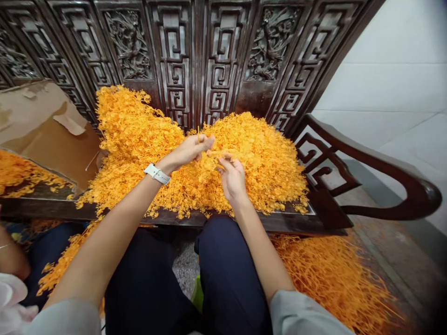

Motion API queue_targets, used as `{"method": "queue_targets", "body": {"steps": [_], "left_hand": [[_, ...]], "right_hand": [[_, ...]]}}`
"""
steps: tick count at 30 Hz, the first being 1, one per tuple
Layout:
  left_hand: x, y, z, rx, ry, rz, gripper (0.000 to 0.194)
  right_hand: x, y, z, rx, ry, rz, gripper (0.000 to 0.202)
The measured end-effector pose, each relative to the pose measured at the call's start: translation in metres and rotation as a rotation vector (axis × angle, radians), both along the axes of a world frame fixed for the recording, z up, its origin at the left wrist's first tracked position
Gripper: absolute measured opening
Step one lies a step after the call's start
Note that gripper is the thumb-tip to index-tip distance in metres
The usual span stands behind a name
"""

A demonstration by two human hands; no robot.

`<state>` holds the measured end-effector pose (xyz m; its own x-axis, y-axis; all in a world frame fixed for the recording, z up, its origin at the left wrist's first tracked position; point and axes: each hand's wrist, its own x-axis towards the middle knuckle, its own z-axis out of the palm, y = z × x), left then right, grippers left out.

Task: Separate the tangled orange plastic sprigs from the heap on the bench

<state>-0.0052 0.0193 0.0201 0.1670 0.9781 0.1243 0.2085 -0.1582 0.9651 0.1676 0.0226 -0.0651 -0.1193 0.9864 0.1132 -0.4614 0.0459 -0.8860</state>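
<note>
A big heap of small curly orange plastic pieces (258,158) covers the wooden bench seat. Over the middle of it, my left hand (193,148), with a white watch on the wrist, is closed in a pinch. A thin orange stick (199,132) rises at its fingers. My right hand (232,179) sits just to the right and a little lower, its thumb and fingers closed on a curly orange plastic piece (219,156). The two hands are close together, and the orange behind them makes the held parts hard to separate from the heap.
Carved dark wood forms the bench back (199,56), with a curved armrest (391,200) at right. An open cardboard box (45,125) stands at left. Long orange strands (335,274) lie on the floor at right. Another person's arm (12,253) shows at far left.
</note>
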Motion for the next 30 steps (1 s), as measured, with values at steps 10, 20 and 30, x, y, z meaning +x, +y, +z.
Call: {"method": "queue_targets", "body": {"steps": [10, 20, 30], "left_hand": [[0.033, -0.001, -0.023, 0.141, -0.036, 0.183, 0.029], [0.001, -0.017, 0.000, -0.128, 0.199, -0.215, 0.048], [-0.018, -0.003, -0.007, 0.333, 0.579, 0.003, 0.047]], "right_hand": [[-0.001, -0.008, 0.015, 0.060, 0.074, 0.068, 0.040], [0.025, 0.007, 0.004, -0.084, 0.376, 0.151, 0.039], [0.009, -0.031, 0.025, 0.247, 0.321, 0.146, 0.036]]}}
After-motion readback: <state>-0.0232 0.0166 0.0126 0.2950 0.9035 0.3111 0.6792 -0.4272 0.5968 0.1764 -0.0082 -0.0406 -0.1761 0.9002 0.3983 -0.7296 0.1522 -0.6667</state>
